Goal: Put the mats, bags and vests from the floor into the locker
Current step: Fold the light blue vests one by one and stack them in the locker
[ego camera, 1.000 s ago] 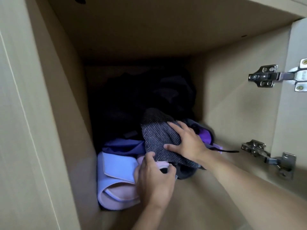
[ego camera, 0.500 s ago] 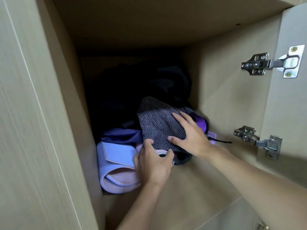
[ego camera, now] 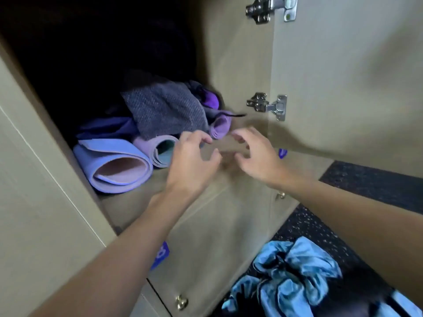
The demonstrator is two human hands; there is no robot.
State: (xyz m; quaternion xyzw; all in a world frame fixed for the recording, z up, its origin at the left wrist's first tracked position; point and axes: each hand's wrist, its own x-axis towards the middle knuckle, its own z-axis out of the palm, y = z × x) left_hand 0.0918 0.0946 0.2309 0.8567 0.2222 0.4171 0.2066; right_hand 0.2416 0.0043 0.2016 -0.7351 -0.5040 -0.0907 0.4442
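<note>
Inside the locker (ego camera: 231, 65) lie a rolled blue-and-pink mat (ego camera: 114, 165), a smaller rolled lilac mat (ego camera: 160, 149) and a small purple roll (ego camera: 220, 126). A grey knitted cloth (ego camera: 167, 110) rests on top of them, with dark bags behind in shadow. My left hand (ego camera: 192, 163) and my right hand (ego camera: 256, 154) hover just in front of the locker shelf, fingers loosely curled, holding nothing. On the floor at the lower right lies a shiny blue garment (ego camera: 293, 280) with black parts.
The locker door (ego camera: 348, 76) stands open at the right on two metal hinges (ego camera: 267, 106). Below the shelf is a closed cupboard door with a brass knob (ego camera: 182, 302). The floor (ego camera: 377, 186) is dark speckled rubber.
Both hands have let go of the grey cloth and the mat and drawn back out of the locker. The view has tilted down, so the floor and blue garment now show.
</note>
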